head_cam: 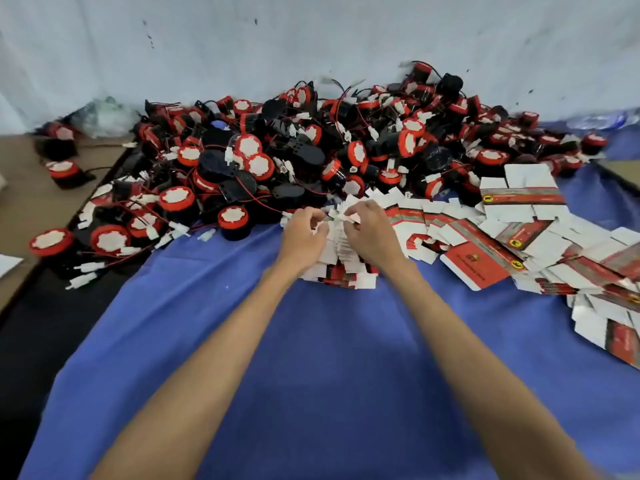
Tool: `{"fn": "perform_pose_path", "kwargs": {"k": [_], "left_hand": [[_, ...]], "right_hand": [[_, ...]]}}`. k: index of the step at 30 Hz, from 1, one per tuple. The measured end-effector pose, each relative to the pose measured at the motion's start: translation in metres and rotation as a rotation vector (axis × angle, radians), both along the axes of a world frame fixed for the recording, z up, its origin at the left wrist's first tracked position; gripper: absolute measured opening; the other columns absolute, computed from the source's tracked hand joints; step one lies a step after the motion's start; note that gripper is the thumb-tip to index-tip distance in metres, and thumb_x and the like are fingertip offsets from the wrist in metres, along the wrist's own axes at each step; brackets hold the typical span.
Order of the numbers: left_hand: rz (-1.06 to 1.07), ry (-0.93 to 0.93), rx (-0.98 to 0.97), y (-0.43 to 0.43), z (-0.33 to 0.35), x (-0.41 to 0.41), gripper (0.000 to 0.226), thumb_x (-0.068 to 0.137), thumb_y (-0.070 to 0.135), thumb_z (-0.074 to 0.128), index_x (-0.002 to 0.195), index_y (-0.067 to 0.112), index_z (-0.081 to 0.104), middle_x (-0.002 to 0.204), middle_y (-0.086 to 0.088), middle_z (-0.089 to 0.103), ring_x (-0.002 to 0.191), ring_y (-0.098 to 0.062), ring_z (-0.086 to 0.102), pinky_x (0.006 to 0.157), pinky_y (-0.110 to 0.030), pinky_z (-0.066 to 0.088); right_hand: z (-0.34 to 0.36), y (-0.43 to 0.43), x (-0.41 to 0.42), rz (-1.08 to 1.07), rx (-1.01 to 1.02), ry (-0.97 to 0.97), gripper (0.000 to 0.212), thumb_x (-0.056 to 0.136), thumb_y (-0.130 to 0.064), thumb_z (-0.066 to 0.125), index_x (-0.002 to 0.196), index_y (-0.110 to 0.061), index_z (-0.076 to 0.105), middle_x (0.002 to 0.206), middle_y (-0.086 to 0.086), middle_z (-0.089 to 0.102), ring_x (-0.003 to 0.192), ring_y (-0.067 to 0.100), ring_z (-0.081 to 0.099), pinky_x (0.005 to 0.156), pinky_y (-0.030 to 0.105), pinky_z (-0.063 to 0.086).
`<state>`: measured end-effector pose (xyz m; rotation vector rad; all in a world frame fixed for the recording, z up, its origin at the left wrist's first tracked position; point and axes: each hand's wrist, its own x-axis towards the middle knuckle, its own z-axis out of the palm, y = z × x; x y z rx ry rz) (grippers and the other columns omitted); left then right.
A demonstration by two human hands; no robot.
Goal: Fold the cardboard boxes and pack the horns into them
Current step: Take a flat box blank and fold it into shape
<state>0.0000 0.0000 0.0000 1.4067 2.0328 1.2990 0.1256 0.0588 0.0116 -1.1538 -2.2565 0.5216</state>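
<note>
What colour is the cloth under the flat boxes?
Blue. The cloth shows best in the head view, beneath the flat boxes and both arms.

flat red-and-white cardboard boxes [491,244] fanned on blue cloth, black-and-red horns [311,150] heaped behind them

Horn pile [311,150] at back of cloth [311,358], flat boxes [519,237] to right, hands [337,233] on stack btwn.
</note>
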Motion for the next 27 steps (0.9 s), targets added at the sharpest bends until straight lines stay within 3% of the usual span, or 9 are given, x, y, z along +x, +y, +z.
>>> {"fn": "perform_pose_path", "kwargs": {"k": [4,6,9,11,14,17,22,24,27], "left_hand": [[0.012,0.146,-0.066,0.010,-0.016,-0.001,0.027,0.094,0.008,0.048,0.118,0.005,0.060,0.122,-0.010,0.055,0.117,-0.024,0.049,0.099,-0.028,0.037],[-0.029,0.203,-0.041,0.006,-0.027,-0.002,0.029,0.096,0.008,0.046,0.120,0.007,0.060,0.124,-0.008,0.055,0.117,-0.022,0.049,0.095,-0.026,0.035],[-0.078,0.264,0.004,0.006,-0.030,-0.006,0.027,0.095,0.006,0.045,0.117,0.006,0.061,0.120,-0.008,0.058,0.113,-0.022,0.051,0.093,-0.024,0.036],[-0.083,0.251,0.028,0.004,-0.029,-0.005,0.026,0.095,0.006,0.045,0.114,0.006,0.062,0.117,-0.007,0.058,0.111,-0.022,0.053,0.095,-0.028,0.040],[-0.079,0.229,0.086,0.001,-0.028,-0.004,0.023,0.095,0.004,0.046,0.111,0.005,0.064,0.113,-0.007,0.060,0.108,-0.022,0.054,0.095,-0.038,0.045],[-0.079,0.223,0.128,0.000,-0.028,-0.004,0.021,0.096,0.007,0.048,0.110,0.006,0.064,0.112,-0.005,0.060,0.106,-0.018,0.054,0.093,-0.031,0.044],[-0.091,0.147,0.240,-0.008,-0.026,-0.004,0.017,0.099,0.012,0.050,0.111,0.012,0.061,0.113,-0.002,0.061,0.096,0.002,0.053,0.081,-0.004,0.037],[-0.114,-0.014,0.323,-0.010,-0.020,-0.002,0.019,0.097,0.021,0.053,0.116,0.017,0.055,0.116,-0.004,0.059,0.097,0.005,0.055,0.082,-0.005,0.039],[-0.135,-0.424,0.416,-0.014,-0.004,0.005,0.056,0.081,0.049,0.061,0.127,0.025,0.039,0.128,0.005,0.049,0.103,0.008,0.056,0.085,-0.012,0.045]], "right_hand": [[-0.013,0.021,-0.006,-0.152,-0.057,-0.306,0.067,0.098,-0.045,0.044,0.145,0.000,0.030,0.153,0.021,0.026,0.143,0.033,0.020,0.117,0.039,0.016],[-0.020,0.021,-0.009,-0.175,-0.001,-0.395,0.067,0.099,-0.050,0.037,0.141,0.002,0.035,0.147,0.021,0.037,0.139,0.032,0.030,0.113,0.042,0.024],[-0.021,0.009,-0.009,-0.178,0.225,-0.418,0.041,0.102,-0.035,0.040,0.119,0.000,0.051,0.116,0.015,0.060,0.106,0.032,0.058,0.075,0.037,0.043],[-0.022,0.000,-0.006,-0.161,0.340,-0.445,0.018,0.097,-0.012,0.043,0.105,-0.003,0.056,0.097,0.012,0.065,0.083,0.032,0.063,0.056,0.033,0.034],[-0.025,-0.008,0.005,-0.179,0.374,-0.359,0.016,0.077,0.010,0.051,0.082,-0.003,0.058,0.068,0.011,0.062,0.054,0.031,0.056,0.047,0.028,0.025],[-0.017,-0.013,0.011,-0.175,0.605,-0.126,0.029,0.049,0.021,0.068,0.063,-0.004,0.062,0.042,0.006,0.049,0.033,0.024,0.043,0.040,0.019,0.022],[0.010,-0.010,0.022,-0.050,0.967,0.461,0.039,0.071,0.028,0.059,0.098,0.001,0.067,0.080,0.017,0.069,0.069,0.024,0.065,0.056,0.024,0.053],[0.031,-0.013,0.027,-0.094,0.868,0.719,0.025,0.091,0.011,0.050,0.106,-0.007,0.057,0.094,0.007,0.067,0.077,0.010,0.057,0.073,0.009,0.046],[0.045,-0.016,0.034,-0.269,0.493,1.092,0.027,0.097,-0.003,0.047,0.104,-0.029,0.049,0.101,-0.014,0.058,0.087,-0.005,0.054,0.080,0.010,0.043]]}}
